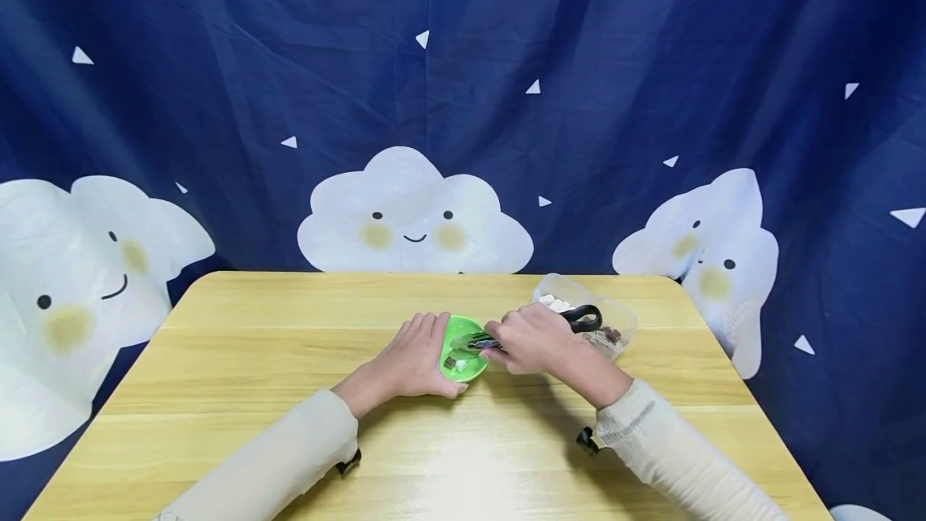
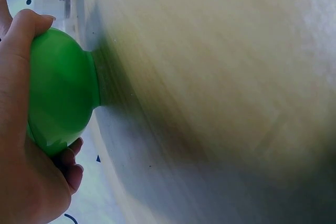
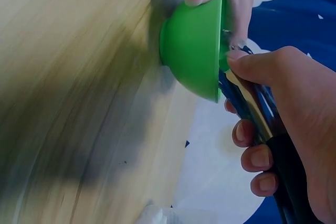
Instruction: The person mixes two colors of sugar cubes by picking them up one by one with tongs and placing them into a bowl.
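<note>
A green bowl (image 1: 456, 323) stands at the middle of the table, its foot down against the wood. My left hand (image 1: 415, 362) grips the bowl from the left, and the thumb (image 2: 31, 22) and fingertips curve round its side in the left wrist view. Inside lie a small brown cube (image 1: 450, 363) and a white piece (image 1: 461, 365). My right hand (image 1: 534, 338) holds metal tongs (image 3: 252, 100) with a black handle (image 1: 583, 317). The tongs' tips reach over the rim into the bowl; whether they pinch anything is hard to see.
Behind my right hand is a clear plastic container (image 1: 624, 318). White pieces (image 1: 555, 303) lie in its far left part, brown pieces (image 1: 612, 334) in its near right part. The wooden table (image 1: 289, 328) ends at a blue curtain (image 1: 463, 103) with printed clouds.
</note>
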Tool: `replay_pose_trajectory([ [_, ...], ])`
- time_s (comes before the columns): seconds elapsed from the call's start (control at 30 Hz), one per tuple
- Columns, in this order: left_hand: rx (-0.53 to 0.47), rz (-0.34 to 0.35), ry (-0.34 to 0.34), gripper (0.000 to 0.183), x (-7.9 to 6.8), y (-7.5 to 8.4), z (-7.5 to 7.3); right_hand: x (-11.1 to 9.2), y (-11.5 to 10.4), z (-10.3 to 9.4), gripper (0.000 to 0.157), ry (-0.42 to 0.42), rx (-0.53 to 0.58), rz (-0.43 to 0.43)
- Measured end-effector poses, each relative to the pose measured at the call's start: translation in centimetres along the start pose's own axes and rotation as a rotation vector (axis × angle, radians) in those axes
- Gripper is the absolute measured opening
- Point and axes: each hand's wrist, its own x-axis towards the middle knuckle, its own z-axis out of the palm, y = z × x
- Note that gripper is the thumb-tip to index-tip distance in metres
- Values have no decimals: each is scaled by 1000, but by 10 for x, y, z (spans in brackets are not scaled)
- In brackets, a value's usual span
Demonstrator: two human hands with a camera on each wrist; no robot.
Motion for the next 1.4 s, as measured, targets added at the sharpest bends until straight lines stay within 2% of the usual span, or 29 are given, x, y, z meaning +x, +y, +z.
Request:
replay_pose_trajectory([
  [0.67, -9, -33, -13, 118, 0, 2, 1, -17, 12, -3, 36, 82, 13, 2],
  [1.1, -2, -36, -8, 116, -1, 3, 1, -24, 15, -7, 35, 35, 23, 59],
  [1.4, -10, -38, -6, 118, -1, 3, 0, -26, 17, -9, 37, 36, 9, 68],
])
